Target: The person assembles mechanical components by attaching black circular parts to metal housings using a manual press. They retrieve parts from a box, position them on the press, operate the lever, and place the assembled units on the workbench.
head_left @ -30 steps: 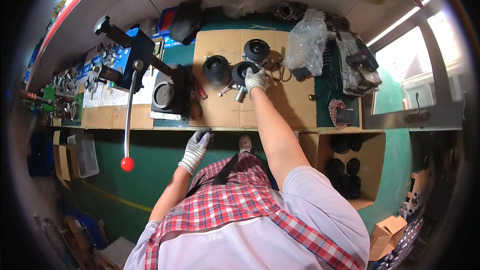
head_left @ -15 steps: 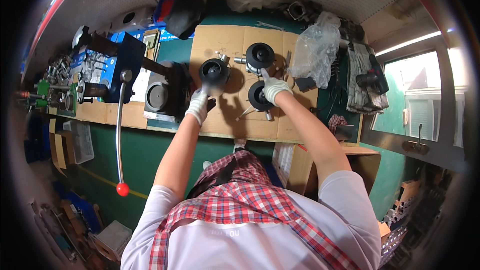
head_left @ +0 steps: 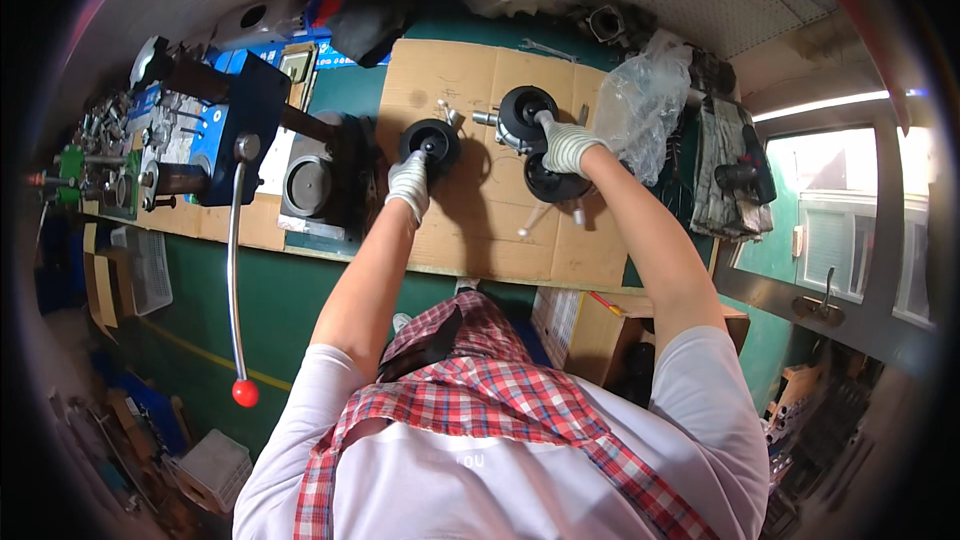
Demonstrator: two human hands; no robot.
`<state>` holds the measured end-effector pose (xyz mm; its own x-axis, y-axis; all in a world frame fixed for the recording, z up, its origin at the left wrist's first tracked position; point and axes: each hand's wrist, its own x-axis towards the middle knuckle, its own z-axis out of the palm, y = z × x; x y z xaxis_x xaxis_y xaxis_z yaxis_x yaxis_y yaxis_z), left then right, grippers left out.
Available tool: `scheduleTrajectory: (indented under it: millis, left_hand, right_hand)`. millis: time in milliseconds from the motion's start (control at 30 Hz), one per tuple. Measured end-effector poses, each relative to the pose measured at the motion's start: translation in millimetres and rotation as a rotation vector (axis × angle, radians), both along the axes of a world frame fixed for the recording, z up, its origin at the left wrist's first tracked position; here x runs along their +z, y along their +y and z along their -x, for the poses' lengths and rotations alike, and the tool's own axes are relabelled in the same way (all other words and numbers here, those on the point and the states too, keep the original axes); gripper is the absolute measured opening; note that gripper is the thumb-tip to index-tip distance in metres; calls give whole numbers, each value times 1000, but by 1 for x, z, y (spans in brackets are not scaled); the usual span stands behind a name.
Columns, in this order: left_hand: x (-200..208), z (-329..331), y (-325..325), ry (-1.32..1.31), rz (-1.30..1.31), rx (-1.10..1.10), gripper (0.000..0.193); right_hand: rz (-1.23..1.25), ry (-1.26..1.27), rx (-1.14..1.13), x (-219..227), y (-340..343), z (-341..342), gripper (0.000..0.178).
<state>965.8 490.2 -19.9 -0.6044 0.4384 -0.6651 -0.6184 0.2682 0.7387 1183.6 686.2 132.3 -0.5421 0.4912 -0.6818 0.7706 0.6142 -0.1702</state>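
Three round black parts with a hub in the middle and metal fittings lie on a sheet of cardboard (head_left: pixel 480 230). My left hand (head_left: pixel 408 185), in a white knitted glove, has its fingers pressed together at the hub of the left round part (head_left: pixel 445 130). At the far right round part (head_left: pixel 522 98), my gloved right hand (head_left: pixel 570 147) pinches in at the hub. Beneath and beside that hand sits the near right round part (head_left: pixel 550 182), partly covered by it. Pale rod-like fittings stick out below this one.
On the left stands a blue press (head_left: pixel 240 120) whose long lever (head_left: pixel 237 290) hangs past the bench edge. A clear plastic bag (head_left: pixel 640 105) lies right of the cardboard, near a black power tool (head_left: pixel 745 175). A wrench (head_left: pixel 548 50) lies at the back.
My right hand has moved from the near right part to the far right part's hub. My left hand has shifted forward onto the left part. The near right part has moved slightly right and away.
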Motion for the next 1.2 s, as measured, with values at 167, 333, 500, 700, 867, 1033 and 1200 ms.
scheduleTrajectory:
  millis: [167,333,500,700,867,1033,1200]
  left_hand:
    - [66,-41,-40,228,93,-81,44]
    - [88,-56,-130,180,71,-237,46]
    - [126,-45,-215,231,42,-378,47]
    - [128,-19,-298,574,-30,-664,43]
    - [80,18,-363,616,9,-963,38]
    - [57,25,-409,658,41,-1338,43]
    - [23,11,-467,601,27,-1551,46]
  right_hand:
    - [-149,-23,7,-15,-9,2,61]
    - [-100,13,-6,-7,-20,6,62]
    - [-84,183,-88,12,-98,-24,64]
    - [-56,259,-255,59,-287,-76,58]
    - [-150,129,-499,54,-487,-117,48]
    - [-52,-40,-1085,46,-717,-159,61]
    - [-61,-117,-1615,60,-969,-171,69]
